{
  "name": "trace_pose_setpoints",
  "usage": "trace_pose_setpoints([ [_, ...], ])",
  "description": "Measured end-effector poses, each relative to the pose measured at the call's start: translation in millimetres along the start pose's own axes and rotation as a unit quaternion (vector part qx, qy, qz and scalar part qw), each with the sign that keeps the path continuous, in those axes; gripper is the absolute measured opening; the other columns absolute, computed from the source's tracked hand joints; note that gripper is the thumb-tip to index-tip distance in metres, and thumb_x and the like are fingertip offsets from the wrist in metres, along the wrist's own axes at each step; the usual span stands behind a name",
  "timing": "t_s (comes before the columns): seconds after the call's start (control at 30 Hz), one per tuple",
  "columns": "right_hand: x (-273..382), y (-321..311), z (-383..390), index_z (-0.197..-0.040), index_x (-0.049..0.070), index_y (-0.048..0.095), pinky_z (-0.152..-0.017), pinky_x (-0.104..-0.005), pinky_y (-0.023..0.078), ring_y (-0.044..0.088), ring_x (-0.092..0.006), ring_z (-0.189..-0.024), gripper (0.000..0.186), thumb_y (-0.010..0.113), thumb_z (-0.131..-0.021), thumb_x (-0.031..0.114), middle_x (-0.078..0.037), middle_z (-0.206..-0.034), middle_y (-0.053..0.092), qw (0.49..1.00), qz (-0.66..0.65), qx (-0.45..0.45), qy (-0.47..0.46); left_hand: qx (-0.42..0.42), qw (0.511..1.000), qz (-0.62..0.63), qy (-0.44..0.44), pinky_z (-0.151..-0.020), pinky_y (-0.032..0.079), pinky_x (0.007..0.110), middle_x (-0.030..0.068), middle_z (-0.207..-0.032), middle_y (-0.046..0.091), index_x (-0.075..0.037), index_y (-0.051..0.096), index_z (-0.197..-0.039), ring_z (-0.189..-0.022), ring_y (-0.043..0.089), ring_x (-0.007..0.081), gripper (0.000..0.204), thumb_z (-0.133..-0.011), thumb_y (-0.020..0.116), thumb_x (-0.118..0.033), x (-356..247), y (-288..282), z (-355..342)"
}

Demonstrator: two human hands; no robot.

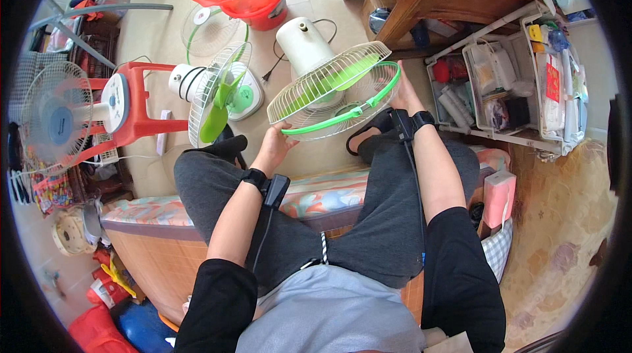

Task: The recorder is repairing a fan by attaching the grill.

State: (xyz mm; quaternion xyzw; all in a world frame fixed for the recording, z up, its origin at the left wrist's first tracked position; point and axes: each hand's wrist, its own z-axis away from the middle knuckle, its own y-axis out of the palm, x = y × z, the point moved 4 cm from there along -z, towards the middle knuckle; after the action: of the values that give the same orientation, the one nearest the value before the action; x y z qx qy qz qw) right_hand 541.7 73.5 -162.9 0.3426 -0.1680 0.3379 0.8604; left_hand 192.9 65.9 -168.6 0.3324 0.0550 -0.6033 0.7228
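My left hand (274,148) and my right hand (409,94) grip opposite sides of a round wire front grille (329,130) with a bright green rim. The grille is tilted just in front of an electric fan (307,42), which has a white motor housing, green blades and a wire rear grille. Grille and fan overlap in view, so I cannot tell whether they touch. Left of them stands a second fan (217,106) with bare green blades before its rear grille and a white and green base. My right fingertips are partly hidden behind the rim.
Another green-rimmed grille (210,32) lies on the floor by a red bucket (266,16) lined with a red bag. A red plastic stool (141,106) bears a third fan (62,113). A black plug (266,76) lies near the fans. A rack of baskets (503,83) stands right.
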Motion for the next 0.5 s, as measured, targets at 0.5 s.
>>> trace_pose_setpoints([
  [0.5, 2, 9, -7, -0.141, 0.015, 0.027, -0.102, -0.0512, 0.025, 0.029, -0.0321, -0.129, 0.08, 0.032, -0.083, 0.071, -0.012, -0.142, 0.03, 0.998, 0.052, 0.028, -0.02, -0.033, 0.998, 0.027, 0.036, -0.077, 0.038, 0.036, 0.0029, -0.097, 0.048, -0.013, 0.045, -0.095, -0.093, 0.048, 0.0182, 0.026, -0.077, 0.06, -0.025, -1, -8, -3],
])
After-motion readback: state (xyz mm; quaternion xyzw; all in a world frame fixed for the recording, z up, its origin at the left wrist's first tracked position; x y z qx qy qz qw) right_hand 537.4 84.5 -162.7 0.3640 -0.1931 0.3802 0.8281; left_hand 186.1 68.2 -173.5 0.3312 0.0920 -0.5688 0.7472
